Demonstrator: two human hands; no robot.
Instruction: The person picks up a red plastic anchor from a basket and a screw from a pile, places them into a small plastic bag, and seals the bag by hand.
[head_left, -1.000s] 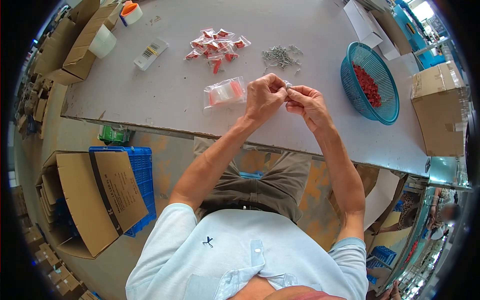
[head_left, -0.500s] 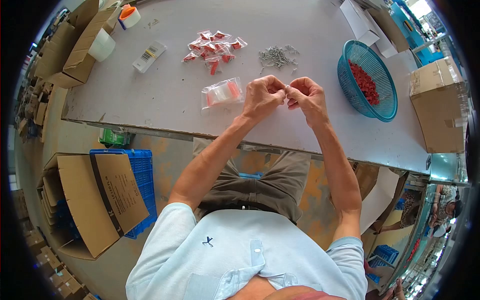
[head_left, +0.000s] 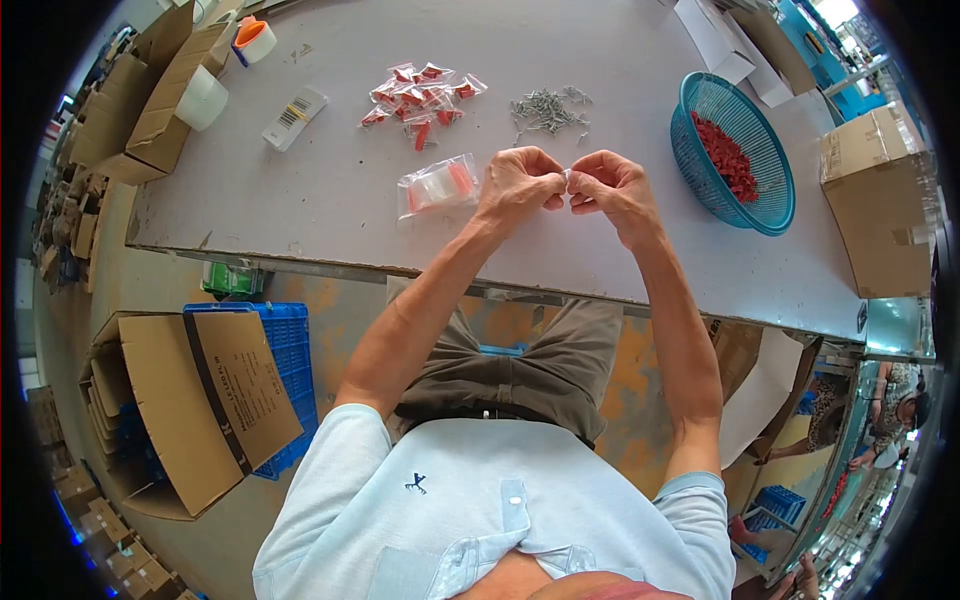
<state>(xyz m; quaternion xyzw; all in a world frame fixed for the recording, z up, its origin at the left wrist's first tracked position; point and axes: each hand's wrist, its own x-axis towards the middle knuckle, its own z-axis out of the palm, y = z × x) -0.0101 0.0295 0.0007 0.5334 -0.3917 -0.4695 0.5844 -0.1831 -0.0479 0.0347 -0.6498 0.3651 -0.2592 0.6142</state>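
Observation:
My left hand [head_left: 520, 185] and my right hand [head_left: 612, 192] meet fingertip to fingertip above the table [head_left: 330, 215], both pinched. Between them shows a small whitish, clear piece, too small to make out. Just left of my left hand lies a clear plastic bag [head_left: 438, 187] with red and white contents. Beyond the hands is a loose pile of small metal screws [head_left: 548, 110]. A heap of small clear packets with red pieces [head_left: 418, 98] lies to the left of the screws. A blue-green basket [head_left: 775, 185] at the right holds many small red parts [head_left: 722, 155].
A clear packet with a barcode label [head_left: 294, 118], tape rolls [head_left: 254, 40] and an open carton [head_left: 150, 110] are at the back left. A closed carton [head_left: 872, 200] stands at the right edge. Blue crate [head_left: 285, 360] and carton [head_left: 205, 400] stand below left. People are at far right.
Both hands stay together, and their fingertips have shifted slightly on the small piece. The whole view has moved a little, so the table items appear slightly higher and further left.

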